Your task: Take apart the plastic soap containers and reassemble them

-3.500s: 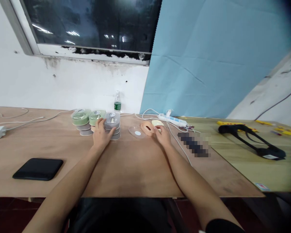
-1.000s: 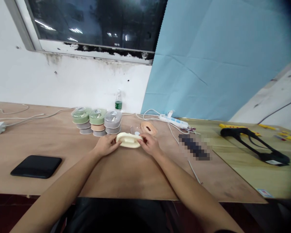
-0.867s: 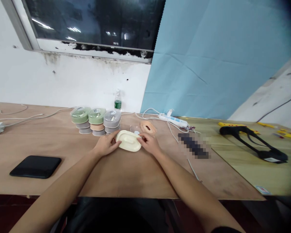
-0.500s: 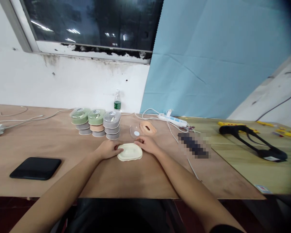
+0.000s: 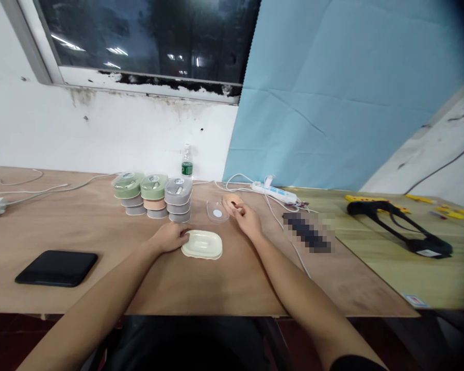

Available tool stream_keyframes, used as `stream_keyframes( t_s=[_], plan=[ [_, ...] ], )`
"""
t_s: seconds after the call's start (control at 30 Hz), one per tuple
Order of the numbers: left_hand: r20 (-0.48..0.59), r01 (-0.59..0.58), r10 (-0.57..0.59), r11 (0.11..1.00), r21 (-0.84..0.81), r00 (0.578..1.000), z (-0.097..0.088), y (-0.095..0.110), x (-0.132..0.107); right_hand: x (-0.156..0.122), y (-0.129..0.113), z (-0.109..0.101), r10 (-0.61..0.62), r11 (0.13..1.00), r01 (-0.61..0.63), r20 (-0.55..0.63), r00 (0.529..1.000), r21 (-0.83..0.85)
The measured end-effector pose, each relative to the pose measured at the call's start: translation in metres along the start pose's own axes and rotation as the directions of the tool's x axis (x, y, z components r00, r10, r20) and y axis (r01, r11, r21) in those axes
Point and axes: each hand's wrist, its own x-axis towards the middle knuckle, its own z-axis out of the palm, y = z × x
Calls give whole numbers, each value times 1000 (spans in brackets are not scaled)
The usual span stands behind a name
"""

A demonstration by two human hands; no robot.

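A shallow cream plastic dish (image 5: 202, 244) with a wide rim lies on the table in front of me. My left hand (image 5: 170, 237) grips its left edge, the thumb over the rim and the other fingers partly hidden. Farther off to the right, my right hand (image 5: 248, 218) has its fingers closed at the slot of a peach-coloured lid (image 5: 229, 203). Part of that lid is covered by the hand. Directly left of it lies a clear plastic cover (image 5: 213, 212) with a round white sticker.
Stacked lidded boxes (image 5: 153, 198) in green, grey and peach stand at the back left, a plastic bottle (image 5: 187, 162) behind them. A black flat case (image 5: 56, 268) lies left. At the right are a power strip (image 5: 274, 192), white cables and a black frame-like object (image 5: 402, 229).
My right hand has left the cream dish and moved away to the right, onto the peach lid. The dish has shifted slightly left and nearer, with my left hand still at its edge.
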Motion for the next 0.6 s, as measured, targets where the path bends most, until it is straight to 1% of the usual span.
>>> stream_keyframes(
  t_s=[0.07,0.13,0.23,0.27,0.3,0.37,0.43,0.47,0.53,0.6],
  plan=[
    [2,1,-1,1000,-2,1000,0,-1,0,2,3,-1,-33,999,33,-62,998,4],
    [1,2,-2,1000,-9,1000,-1,-1,0,3,7,-1,-70,998,70,-59,996,-7],
    [-5,7,-7,1000,-9,1000,-2,-3,0,5,13,2,-45,998,48,81,996,-33],
    [-2,11,-11,1000,-3,1000,-2,-3,1,6,14,3,-26,999,30,116,993,-36],
    [4,18,-18,1000,4,1000,-2,-4,1,6,15,4,-8,999,12,125,992,-32],
    [22,32,-33,999,16,999,-3,-4,1,8,16,3,28,1000,-28,65,997,-3],
    [37,42,-43,999,23,998,-3,-3,1,8,14,0,47,998,-44,-54,997,49],
    [36,46,-47,999,23,998,-4,-3,1,8,12,-3,41,996,-32,-117,992,78],
    [16,55,-55,998,13,998,-4,-3,1,5,5,-7,3,991,27,-223,975,132],
    [-22,62,-62,998,-5,998,-3,-3,1,-1,-7,-11,-67,977,122,-295,953,174]
  ],
)
